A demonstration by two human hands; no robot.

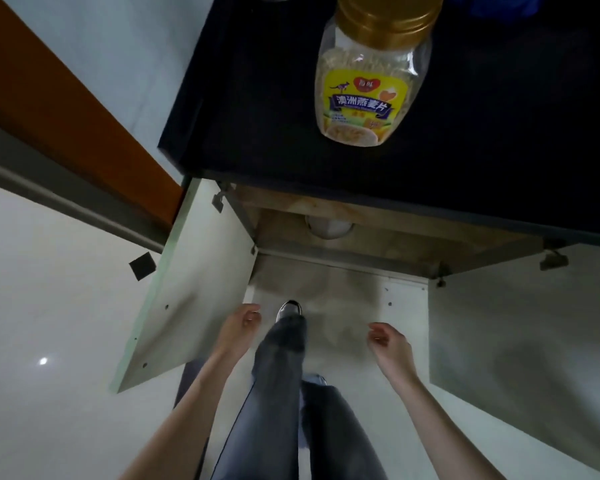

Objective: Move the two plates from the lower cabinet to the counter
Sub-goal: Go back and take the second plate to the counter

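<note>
I look straight down past the black counter (465, 140) into the lower cabinet (378, 251), whose two doors stand swung wide. A pale white rounded edge, the plates (329, 228), peeks out from under the counter lip on the wooden shelf; how many there are cannot be told. My left hand (241, 323) hangs low in front of the cabinet with fingers loosely curled and nothing in it. My right hand (387, 339) is level with it to the right, also holding nothing. Both are well below and apart from the plates.
A clear jar of oats (368, 74) with a gold lid stands on the counter near its front edge. The left door (187, 289) and right door (520, 341) flank my legs and shoe (290, 311). An orange-brown door frame (66, 109) runs at left.
</note>
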